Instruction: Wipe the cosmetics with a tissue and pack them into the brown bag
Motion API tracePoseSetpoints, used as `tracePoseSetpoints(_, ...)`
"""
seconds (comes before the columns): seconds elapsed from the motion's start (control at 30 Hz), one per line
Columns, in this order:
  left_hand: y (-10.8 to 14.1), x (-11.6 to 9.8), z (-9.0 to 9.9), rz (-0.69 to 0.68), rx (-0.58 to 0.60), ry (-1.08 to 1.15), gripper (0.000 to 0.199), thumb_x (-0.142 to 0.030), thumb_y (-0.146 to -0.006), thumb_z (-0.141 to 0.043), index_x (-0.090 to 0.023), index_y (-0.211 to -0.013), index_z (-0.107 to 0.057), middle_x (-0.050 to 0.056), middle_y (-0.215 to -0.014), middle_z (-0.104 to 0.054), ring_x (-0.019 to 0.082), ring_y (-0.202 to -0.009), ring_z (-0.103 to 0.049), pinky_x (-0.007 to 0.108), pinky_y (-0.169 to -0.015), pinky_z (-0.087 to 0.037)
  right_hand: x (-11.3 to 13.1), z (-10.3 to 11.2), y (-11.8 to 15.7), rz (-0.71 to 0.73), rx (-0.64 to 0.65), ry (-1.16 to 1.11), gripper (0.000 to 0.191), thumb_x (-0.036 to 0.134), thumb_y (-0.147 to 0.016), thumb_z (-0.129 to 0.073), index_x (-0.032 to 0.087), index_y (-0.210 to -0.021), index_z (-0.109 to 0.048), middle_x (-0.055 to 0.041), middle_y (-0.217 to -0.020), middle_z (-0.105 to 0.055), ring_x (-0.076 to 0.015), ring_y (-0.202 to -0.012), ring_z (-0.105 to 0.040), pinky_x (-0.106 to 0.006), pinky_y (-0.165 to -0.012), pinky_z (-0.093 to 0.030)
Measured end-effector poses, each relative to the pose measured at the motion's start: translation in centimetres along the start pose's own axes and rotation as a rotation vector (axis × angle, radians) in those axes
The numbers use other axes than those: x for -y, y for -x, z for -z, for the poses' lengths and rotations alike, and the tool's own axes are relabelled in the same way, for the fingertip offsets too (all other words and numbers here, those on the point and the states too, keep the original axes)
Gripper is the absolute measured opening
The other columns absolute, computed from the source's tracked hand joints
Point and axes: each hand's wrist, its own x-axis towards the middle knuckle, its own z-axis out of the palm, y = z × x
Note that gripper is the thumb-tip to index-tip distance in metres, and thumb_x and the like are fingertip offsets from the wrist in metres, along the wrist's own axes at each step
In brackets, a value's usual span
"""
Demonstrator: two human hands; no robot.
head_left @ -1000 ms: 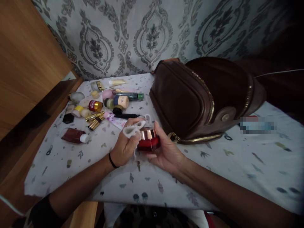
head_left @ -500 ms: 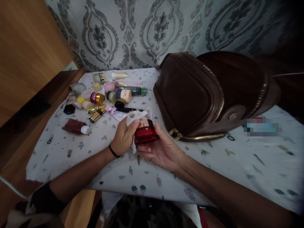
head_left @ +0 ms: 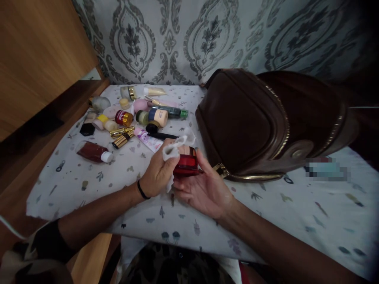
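Note:
A red glossy cosmetic jar [head_left: 186, 165] is held in the air over the table between both hands. My right hand [head_left: 205, 187] grips it from the right and below, thumb along its side. My left hand [head_left: 158, 170] is closed round a white cloth [head_left: 171, 152] and presses it against the jar's left side. Part of the jar is covered by the cloth and my fingers. Beyond my hands lie a black pencil-like stick [head_left: 162, 135] and a white and purple tube [head_left: 147, 139].
Several jars, tubes and gold lipsticks [head_left: 122, 138] lie at the back left. A bottle of dark red liquid [head_left: 93, 152] rests nearer me. A large brown leather bag [head_left: 239, 122] takes up the right side. A wooden cabinet [head_left: 44, 51] stands at left, a patterned wall behind.
Both hands and the jar have shifted slightly right in view. The jar has turned a little, and the cloth sits differently on it. The camera view has also moved slightly.

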Motion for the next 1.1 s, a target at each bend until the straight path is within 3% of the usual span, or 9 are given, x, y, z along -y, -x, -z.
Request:
tracePoseSetpoints(0.1, -0.1, 0.0, 0.1, 0.073, -0.057, -0.016, 0.058, -0.070, -0.094, -0.026, -0.023, -0.071, -0.052, 0.002, -0.073, -0.061, 0.019, -0.073, -0.057, 0.033, -0.075, -0.051, -0.7, -0.1, 0.0, -0.020, 0.002, 0.110, 0.058, 0.074, -0.074, -0.065, 0.018, -0.087, -0.063, 0.0003, -0.068, -0.059, -0.0112, -0.059, -0.052, -0.019, -0.047, -0.034)
tracePoseSetpoints(0.27, -0.2, 0.1, 0.2, 0.164, -0.088, 0.011, 0.061, -0.072, -0.093, -0.025, -0.023, -0.067, -0.050, 0.001, -0.067, -0.060, 0.018, -0.072, -0.058, 0.031, -0.072, -0.051, -1.5, -0.8, 0.0, 0.096, -0.100, 0.192, 0.053, 0.061, -0.060, -0.085, 0.019, -0.086, -0.064, 0.0036, -0.067, -0.057, -0.0081, -0.054, -0.047, -0.018, -0.045, -0.030)
tracePoseSetpoints(0.43, -0.5, 0.3, 0.1, 0.165, -0.131, 0.062, 0.061, -0.075, -0.090, -0.031, -0.022, -0.074, -0.057, 0.002, -0.072, -0.064, 0.020, -0.082, -0.062, 0.033, -0.080, -0.051, -1.1, -1.2, 0.4, 0.113, -0.173, 0.211, 0.042, 0.043, -0.060, -0.089, 0.018, -0.082, -0.065, 0.0033, -0.070, -0.059, -0.0074, -0.054, -0.047, -0.019, -0.045, -0.028)
tracePoseSetpoints(0.57, -0.8, 0.2, 0.5, 0.216, -0.188, 0.087, 0.059, -0.075, -0.089, -0.037, -0.021, -0.080, -0.060, 0.003, -0.079, -0.067, 0.021, -0.087, -0.064, 0.033, -0.083, -0.051, -0.9, -0.8, 0.5, 0.039, -0.130, 0.152, 0.037, 0.034, -0.062, -0.086, 0.017, -0.088, -0.065, 0.0022, -0.075, -0.062, -0.0066, -0.054, -0.046, -0.020, -0.046, -0.027)
tracePoseSetpoints(0.83, -1.0, 1.0, 0.9, 0.401, -0.135, 0.121, 0.069, -0.077, -0.089, -0.027, -0.021, -0.075, -0.064, 0.003, -0.064, -0.066, 0.021, -0.076, -0.067, 0.032, -0.069, -0.054, -0.5, -0.6, 0.1, 0.024, -0.013, 0.063, 0.033, 0.039, -0.078, -0.072, 0.022, -0.104, -0.062, -0.0029, -0.086, -0.069, -0.0098, -0.056, -0.049, -0.020, -0.047, -0.028)
tracePoseSetpoints(0.97, -0.7, 0.6, 0.4, 0.318, -0.053, 0.084, 0.068, -0.077, -0.088, -0.031, -0.020, -0.078, -0.067, 0.003, -0.066, -0.068, 0.021, -0.077, -0.067, 0.033, -0.073, -0.055, -0.1, -0.5, 0.1, 0.090, -0.016, 0.049, 0.032, 0.042, -0.083, -0.069, 0.024, -0.108, -0.061, -0.0007, -0.090, -0.068, -0.0099, -0.061, -0.052, -0.020, -0.051, -0.034)
tracePoseSetpoints(1.1, -0.3, 0.0, 0.1, 0.228, -0.059, 0.058, 0.066, -0.073, -0.091, -0.032, -0.019, -0.088, -0.070, 0.004, -0.082, -0.073, 0.022, -0.088, -0.067, 0.033, -0.078, -0.055, -0.5, -0.2, -0.1, 0.017, 0.005, 0.080, 0.039, 0.055, -0.081, -0.070, 0.023, -0.102, -0.062, 0.0022, -0.082, -0.064, -0.0114, -0.062, -0.056, -0.022, -0.051, -0.040)
